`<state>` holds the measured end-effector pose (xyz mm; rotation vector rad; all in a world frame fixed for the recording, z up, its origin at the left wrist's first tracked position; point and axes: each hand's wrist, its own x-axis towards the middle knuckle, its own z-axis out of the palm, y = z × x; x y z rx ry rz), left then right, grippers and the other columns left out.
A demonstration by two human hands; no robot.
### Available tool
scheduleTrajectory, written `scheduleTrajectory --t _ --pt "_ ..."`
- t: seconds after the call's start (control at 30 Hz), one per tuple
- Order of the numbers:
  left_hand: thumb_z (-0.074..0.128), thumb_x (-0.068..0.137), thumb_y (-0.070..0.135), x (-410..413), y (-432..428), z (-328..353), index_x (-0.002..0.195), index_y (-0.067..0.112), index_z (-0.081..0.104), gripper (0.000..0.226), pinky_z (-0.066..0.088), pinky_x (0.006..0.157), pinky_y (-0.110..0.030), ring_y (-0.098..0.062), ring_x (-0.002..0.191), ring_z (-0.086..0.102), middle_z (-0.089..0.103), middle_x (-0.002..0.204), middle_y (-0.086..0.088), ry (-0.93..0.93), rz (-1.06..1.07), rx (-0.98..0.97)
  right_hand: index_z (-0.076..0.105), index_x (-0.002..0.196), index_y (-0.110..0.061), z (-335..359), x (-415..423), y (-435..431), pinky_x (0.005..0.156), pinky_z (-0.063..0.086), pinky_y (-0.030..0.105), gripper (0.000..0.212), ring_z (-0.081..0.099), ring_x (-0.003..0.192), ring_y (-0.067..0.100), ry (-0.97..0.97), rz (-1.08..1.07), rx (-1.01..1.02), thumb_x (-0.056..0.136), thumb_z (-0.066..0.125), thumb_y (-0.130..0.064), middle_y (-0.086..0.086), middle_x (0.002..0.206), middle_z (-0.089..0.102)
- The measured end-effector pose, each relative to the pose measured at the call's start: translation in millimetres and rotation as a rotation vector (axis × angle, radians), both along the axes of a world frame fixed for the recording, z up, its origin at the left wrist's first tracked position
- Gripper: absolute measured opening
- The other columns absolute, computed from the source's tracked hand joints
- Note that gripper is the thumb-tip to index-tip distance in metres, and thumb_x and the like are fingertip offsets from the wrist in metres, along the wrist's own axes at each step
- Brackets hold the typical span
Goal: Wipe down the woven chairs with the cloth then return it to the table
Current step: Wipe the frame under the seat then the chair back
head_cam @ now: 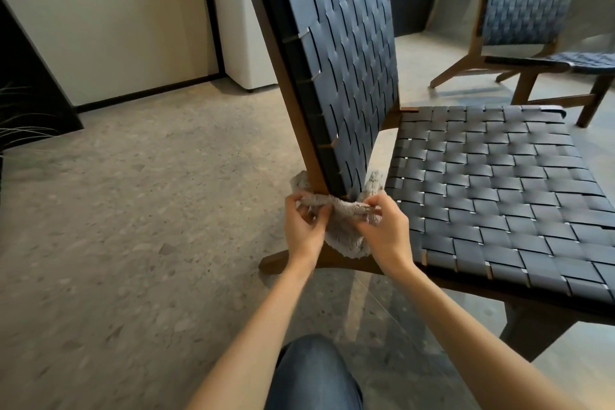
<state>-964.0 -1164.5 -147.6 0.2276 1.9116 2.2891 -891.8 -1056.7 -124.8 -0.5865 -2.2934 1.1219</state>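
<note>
- While both hands meet mid-frame, the grey terry cloth [344, 236] wraps the six o'clock end of the near woven chair [492, 196] backrest.
- Left hand [304, 230]: fingers curled, pinching the cloth's nine o'clock fold.
- Right hand [384, 230]: pinching its three o'clock fold.
- Second woven chair [529, 0]: one o'clock, well apart.

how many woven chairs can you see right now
2. The near chair is in front of the hands, the cloth looped round its frame; the far chair stands at top right, partly cut off. Others may be out of view.
</note>
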Motion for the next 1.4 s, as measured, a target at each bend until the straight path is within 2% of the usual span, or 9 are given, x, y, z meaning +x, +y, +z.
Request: scheduleTrajectory --t 0.07,0.23,0.5,0.57,0.7,0.87,1.07,1.23,1.4 --pt "0.069 0.084 0.008 -6.8 -3.1 19.0 0.101 0.032 0.045 0.038 0.052 0.089 -0.024 -0.012 0.103 0.063 0.063 0.11 -0.001 0.066 0.066 0.044 0.059 0.094 -0.016 15.4 -5.9 -6.7 0.075 0.05 0.021 0.026 0.058 0.091 0.013 0.092 0.003 0.042 0.079 0.075 -0.003 0.0 0.095 0.063" --pt "0.069 0.084 0.01 -32.5 -13.0 83.7 0.1 0.028 0.046 0.033 0.052 0.081 -0.014 0.0 0.09 0.065 0.063 0.1 0.008 0.182 0.146 0.122 0.063 0.102 -0.009 79.1 -36.6 -26.2 0.079 0.054 0.03 0.025 0.06 0.094 0.015 0.296 0.044 0.085 0.08 0.075 -0.009 0.004 0.101 0.065" --pt "0.069 0.084 0.012 -56.0 -31.9 154.5 0.097 0.026 0.048 0.028 0.054 0.091 -0.038 -0.015 0.098 0.065 0.066 0.107 -0.007 0.304 0.169 0.133 0.067 0.104 -0.004 142.9 -62.1 -34.5 0.075 0.045 0.01 0.031 0.059 0.089 0.01 0.359 0.073 0.185 0.077 0.079 -0.014 0.006 0.1 0.068" --pt "0.068 0.085 0.012 -58.5 -33.9 166.5 0.098 0.025 0.048 0.027 0.054 0.09 -0.034 -0.009 0.096 0.066 0.067 0.106 -0.004 0.28 0.177 0.184 0.067 0.105 -0.006 159.5 -68.0 -38.9 0.076 0.046 0.009 0.031 0.06 0.089 0.008 0.398 0.07 0.181 0.078 0.078 -0.015 0.003 0.1 0.069" --pt "0.07 0.084 0.013 -75.5 -42.3 210.8 0.1 0.024 0.049 0.028 0.051 0.076 -0.011 0.011 0.083 0.062 0.063 0.096 0.012 0.349 0.219 0.259 0.067 0.106 -0.009 208.9 -89.2 -53.4 0.08 0.052 0.022 0.031 0.062 0.089 0.009 0.503 0.068 0.217 0.079 0.078 -0.02 0.0 0.099 0.069" --pt "0.067 0.087 0.01 -94.9 -48.5 264.1 0.105 0.022 0.048 0.029 0.051 0.087 -0.019 -0.005 0.099 0.062 0.063 0.106 0.003 0.394 0.217 0.251 0.067 0.11 -0.012 256.7 -114.5 -67.2 0.085 0.053 0.022 0.031 0.064 0.091 0.008 0.602 0.058 0.221 0.081 0.076 -0.018 0.0 0.102 0.071" --pt "0.068 0.085 0.009 -105.8 -55.3 279.8 0.104 0.017 0.051 0.027 0.051 0.084 -0.016 -0.011 0.101 0.063 0.064 0.106 -0.003 0.441 0.228 0.174 0.063 0.115 -0.015 260.9 -126.1 -64.0 0.088 0.053 0.027 0.03 0.063 0.095 0.008 0.587 0.134 0.255 0.087 0.07 -0.02 -0.006 0.104 0.068" --pt "0.066 0.087 0.027 -109.0 -48.7 270.0 0.101 0.029 0.048 0.023 0.051 0.075 -0.009 0.009 0.087 0.058 0.06 0.099 0.014 0.438 0.2 0.252 0.064 0.115 -0.019 252.5 -140.5 -50.9 0.078 0.047 0.014 0.031 0.059 0.09 0.0 0.641 0.162 0.269 0.086 0.07 -0.029 -0.016 0.099 0.061" --pt "0.059 0.082 0.05 -119.0 -39.6 262.6 0.112 0.035 0.051 0.035 0.051 0.092 -0.026 -0.003 0.108 0.058 0.061 0.118 0.008 0.378 0.101 0.308 0.061 0.093 -0.038 258.5 -162.6 -37.0 0.07 0.048 0.008 0.013 0.06 0.076 -0.01 0.739 0.262 0.214 0.084 0.071 -0.037 -0.028 0.082 0.06"
